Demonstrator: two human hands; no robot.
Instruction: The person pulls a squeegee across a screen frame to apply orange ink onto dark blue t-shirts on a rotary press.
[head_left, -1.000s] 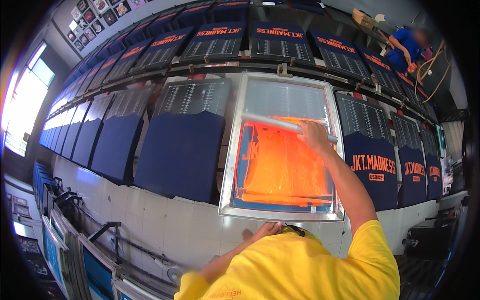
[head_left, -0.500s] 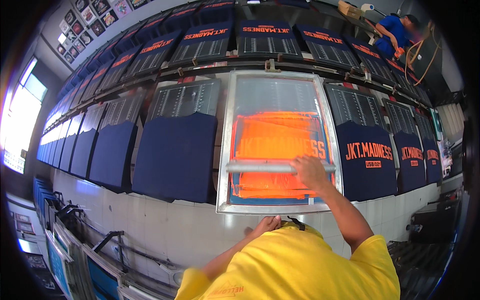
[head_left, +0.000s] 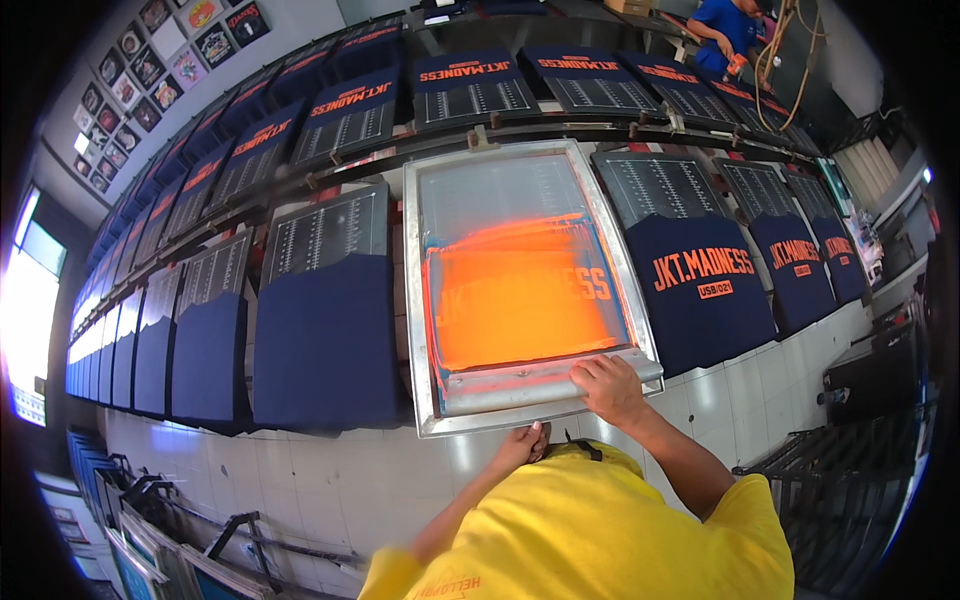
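A metal-framed printing screen (head_left: 640,330) lies over a dark platen straight before me. Bright orange ink (head_left: 520,310) is spread across its mesh, and lettering shows faintly through. My right hand (head_left: 608,388) is wrapped round the right part of a long grey squeegee (head_left: 510,384), which lies across the screen close to its near edge. Just below that edge is my left hand (head_left: 524,442), its fingers curled and the thumb on top. Whether it touches the frame or holds anything, I cannot make out.
Left of the screen, plain navy shirts (head_left: 325,340) lie on black platens in a row. On the right are navy shirts (head_left: 705,285) with orange lettering. A rail (head_left: 640,130) and another shirt row run behind. A person in blue (head_left: 725,35) holds an orange tool at far right.
My right hand has drawn the squeegee toward me, from mid-mesh down to the near end of the screen. My left hand stays by the near edge. The whole view has turned slightly.
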